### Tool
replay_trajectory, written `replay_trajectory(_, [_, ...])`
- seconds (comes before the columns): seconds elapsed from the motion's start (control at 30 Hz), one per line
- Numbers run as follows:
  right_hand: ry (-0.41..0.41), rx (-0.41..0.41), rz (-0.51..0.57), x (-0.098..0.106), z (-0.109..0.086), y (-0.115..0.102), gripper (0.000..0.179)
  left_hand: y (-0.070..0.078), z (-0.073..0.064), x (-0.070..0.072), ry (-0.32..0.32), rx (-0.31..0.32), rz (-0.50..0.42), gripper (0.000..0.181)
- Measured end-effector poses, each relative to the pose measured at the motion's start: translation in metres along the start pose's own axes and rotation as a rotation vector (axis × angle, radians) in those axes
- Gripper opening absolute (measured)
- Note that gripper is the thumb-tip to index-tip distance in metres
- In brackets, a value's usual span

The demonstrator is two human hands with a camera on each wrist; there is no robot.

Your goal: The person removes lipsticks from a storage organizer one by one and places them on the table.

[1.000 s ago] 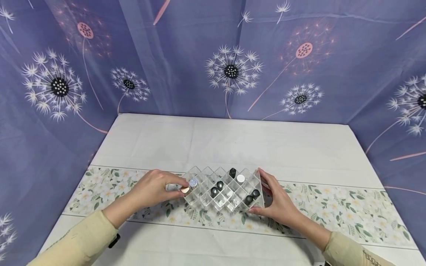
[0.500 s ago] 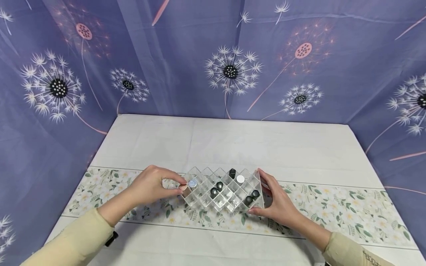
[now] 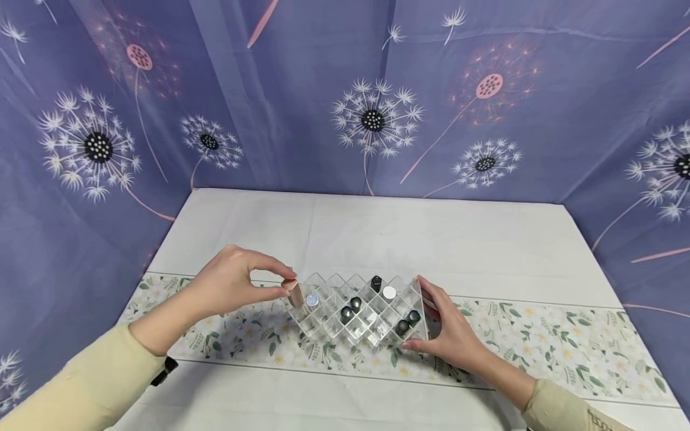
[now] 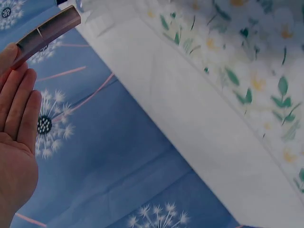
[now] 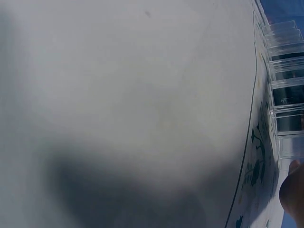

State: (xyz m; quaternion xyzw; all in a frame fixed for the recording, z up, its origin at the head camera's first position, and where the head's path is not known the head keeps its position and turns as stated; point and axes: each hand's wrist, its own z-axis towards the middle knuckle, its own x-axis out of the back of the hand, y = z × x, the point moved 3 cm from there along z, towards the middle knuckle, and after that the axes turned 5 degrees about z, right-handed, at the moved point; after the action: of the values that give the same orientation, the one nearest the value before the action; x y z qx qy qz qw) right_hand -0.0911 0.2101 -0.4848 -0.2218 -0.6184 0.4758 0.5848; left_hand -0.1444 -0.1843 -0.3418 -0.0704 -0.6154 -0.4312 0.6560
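Observation:
A rose-gold lipstick (image 3: 293, 294) is pinched by its top end between the thumb and fingers of my left hand (image 3: 229, 284). It tilts over the left end of a clear acrylic lipstick organizer (image 3: 329, 325) with diamond-shaped compartments. The left wrist view shows the whole lipstick (image 4: 50, 34) with a thin band round its middle. My right hand (image 3: 450, 326) grips the organizer's right end, thumb at the front and fingers behind. Inside stand a pale-blue-topped tube (image 3: 312, 299), a white-topped tube (image 3: 389, 293) and several black-capped tubes (image 3: 376, 283).
The organizer stands on a floral strip (image 3: 544, 335) across the white tabletop (image 3: 431, 239). Purple dandelion-print cloth (image 3: 302, 96) hangs behind and at both sides. A dark band (image 3: 164, 371) shows at my left sleeve.
My left hand has moved up and left, drawing the lipstick up out of the left-end compartment. My right hand has stayed on the organizer.

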Motion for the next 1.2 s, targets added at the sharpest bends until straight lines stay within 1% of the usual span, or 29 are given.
replay_trajectory(0.2, [0.001, -0.001, -0.016, -0.001, 0.000, 0.001, 0.127, -0.005, 0.009, 0.019, 0.006, 0.055, 0.043, 0.024])
replay_trajectory(0.33, [0.003, -0.002, -0.013, -0.001, -0.001, 0.001, 0.127, -0.014, 0.016, 0.025, 0.040, 0.053, 0.086, 0.023])
replay_trajectory(0.47, [0.002, -0.004, -0.006, -0.001, -0.001, 0.000, 0.127, -0.025, 0.023, 0.027, 0.067, 0.060, 0.110, 0.023])
replay_trajectory(0.63, [0.005, 0.000, -0.001, 0.000, -0.001, -0.002, 0.127, -0.041, 0.033, 0.025, 0.070, 0.107, 0.132, 0.026])
replay_trajectory(0.87, [0.004, 0.002, 0.000, 0.000, -0.001, -0.002, 0.127, -0.064, 0.046, 0.018, 0.073, 0.196, 0.148, 0.027])
replay_trajectory(1.03, [0.006, 0.003, -0.006, 0.000, -0.002, -0.002, 0.126, -0.078, 0.054, 0.014, 0.076, 0.255, 0.136, 0.026])
replay_trajectory(1.2, [0.006, 0.006, -0.006, 0.000, -0.002, -0.002, 0.126, -0.090, 0.061, 0.008, 0.094, 0.302, 0.151, 0.026])
